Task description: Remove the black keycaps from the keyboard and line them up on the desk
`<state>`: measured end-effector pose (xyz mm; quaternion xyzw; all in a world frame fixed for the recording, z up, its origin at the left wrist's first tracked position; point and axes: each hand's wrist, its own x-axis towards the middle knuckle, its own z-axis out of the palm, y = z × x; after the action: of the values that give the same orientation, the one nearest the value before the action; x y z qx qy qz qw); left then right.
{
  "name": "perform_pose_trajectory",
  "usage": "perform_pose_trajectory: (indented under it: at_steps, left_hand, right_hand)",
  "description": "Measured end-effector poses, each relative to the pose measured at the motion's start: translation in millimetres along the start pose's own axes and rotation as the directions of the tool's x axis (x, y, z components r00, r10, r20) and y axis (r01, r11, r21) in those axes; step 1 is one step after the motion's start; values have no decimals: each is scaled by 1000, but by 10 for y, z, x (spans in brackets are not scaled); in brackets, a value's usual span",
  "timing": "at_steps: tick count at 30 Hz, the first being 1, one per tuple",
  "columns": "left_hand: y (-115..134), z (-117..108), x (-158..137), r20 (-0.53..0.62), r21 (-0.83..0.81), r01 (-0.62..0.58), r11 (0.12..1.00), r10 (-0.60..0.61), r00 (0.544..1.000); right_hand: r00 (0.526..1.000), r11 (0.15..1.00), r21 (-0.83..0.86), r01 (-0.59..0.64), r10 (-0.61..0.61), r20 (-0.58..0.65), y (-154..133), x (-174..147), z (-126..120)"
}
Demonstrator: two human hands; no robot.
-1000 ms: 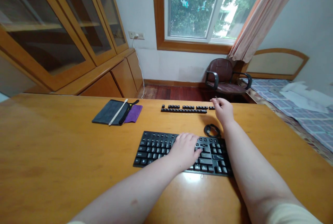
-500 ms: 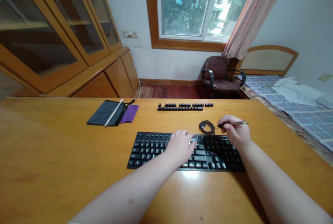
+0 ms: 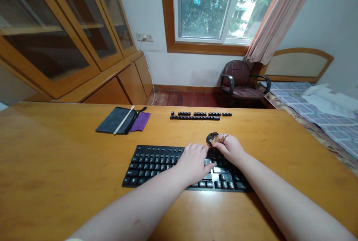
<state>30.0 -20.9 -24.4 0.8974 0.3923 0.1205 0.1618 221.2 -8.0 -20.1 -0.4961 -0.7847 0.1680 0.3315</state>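
left hand (image 3: pixel 193 163), thumb spread, should steady the keyboard (image 3: pixel 152 166); right hand (image 3: pixel 231 149), fingers pinching a slim tool (image 3: pixel 224 137), should move gently; keycaps (image 3: pixel 195 118) line the desk's (image 3: pixel 69 166) far edge.

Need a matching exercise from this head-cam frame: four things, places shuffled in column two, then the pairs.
Things:
1. Left hand
2. Pale stick
3. Loose black keycaps
4. Purple cloth

Places:
A. In two rows near the far edge of the desk
B. Just right of the dark grey pouch
C. Palm down on the keyboard
D. Lying across the dark grey pouch

Pairs: 1-C, 2-D, 3-A, 4-B
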Motion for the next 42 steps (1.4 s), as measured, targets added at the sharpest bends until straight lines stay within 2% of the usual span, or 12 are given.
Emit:
perform_pose_trajectory:
  at_steps: [5,9,12,17,19,20,22,24,28,30,35,42]
  left_hand:
    - [-4,-26,10,12,-21,-2,1000,2,1000]
    - [7,-49,13,27,-28,-3,1000,4,1000]
    - [3,-43,16,31,-32,-15,999,16,999]
    - [-17,-6,16,18,-23,-27,999,27,999]
    - [-16,-5,15,23,-11,-31,999,32,999]
    - [-13,-8,14,27,-8,-32,999,32,999]
    - [-5,-18,11,33,-6,-32,999,32,999]
    - [1,-27,10,33,-12,-30,999,30,999]
    - [-1,-37,18,20,-63,1,998,0,1000]
    - [-10,-46,29,0,-118,48,992,-48,999]
    - [-30,-84,54,-43,-298,126,946,-145,989]
    - [-33,-64,51,-118,-388,75,919,-131,984]
  right_hand:
    - [984,989,0,149,-149,96,31,-19,69]
    - [942,952,2,306,-303,142,8,-21,85]
    - [907,922,-27,387,-375,190,-2,-14,78]
    - [893,891,-81,447,-440,90,-39,-37,50]
    - [916,915,-44,400,-401,-16,-61,-68,33]
    - [935,940,-5,342,-341,-103,-64,-85,25]
    - [946,974,100,205,-171,-274,-44,-113,13]
    - [935,977,195,88,-14,-353,8,-123,8]
    - [936,932,361,-38,160,-313,112,-83,28]
    - [948,892,447,-64,194,-251,129,-59,45]
    - [976,827,555,-91,184,-115,134,-45,74]
    - [989,813,574,-98,144,-34,149,-38,88]
